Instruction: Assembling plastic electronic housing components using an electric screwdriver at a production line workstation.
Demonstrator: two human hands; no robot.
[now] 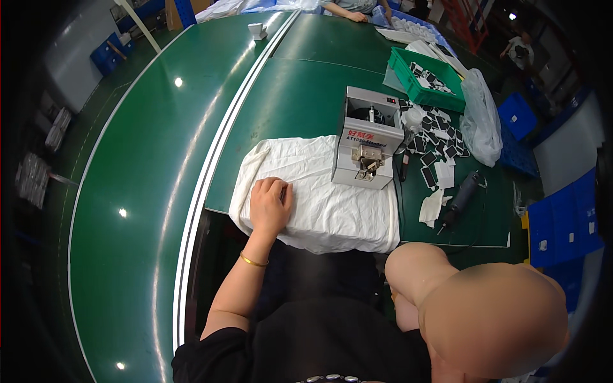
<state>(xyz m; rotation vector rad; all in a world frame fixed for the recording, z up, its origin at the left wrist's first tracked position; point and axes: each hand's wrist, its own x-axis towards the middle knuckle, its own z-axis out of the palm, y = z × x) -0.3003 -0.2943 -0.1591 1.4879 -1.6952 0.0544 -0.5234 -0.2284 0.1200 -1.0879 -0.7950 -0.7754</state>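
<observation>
My left hand (271, 207) rests on a white cloth (319, 220) spread at the table's near edge. Its fingers are curled round a small dark thing (283, 195) that I cannot make out. To the right of that hand, a grey screw feeder (366, 143) stands at the cloth's far right edge, with a metal outlet at its front. My right arm (418, 271) is bent up at the lower right, and its hand cannot be seen behind a blurred patch.
An electric screwdriver (464, 198) lies on the right with a cable. Behind it, black and white flat pieces (440, 137) are scattered by a green bin (424, 96) and a clear plastic bag (480, 121). A conveyor belt (140, 191) runs along the left. A person (354, 9) sits opposite.
</observation>
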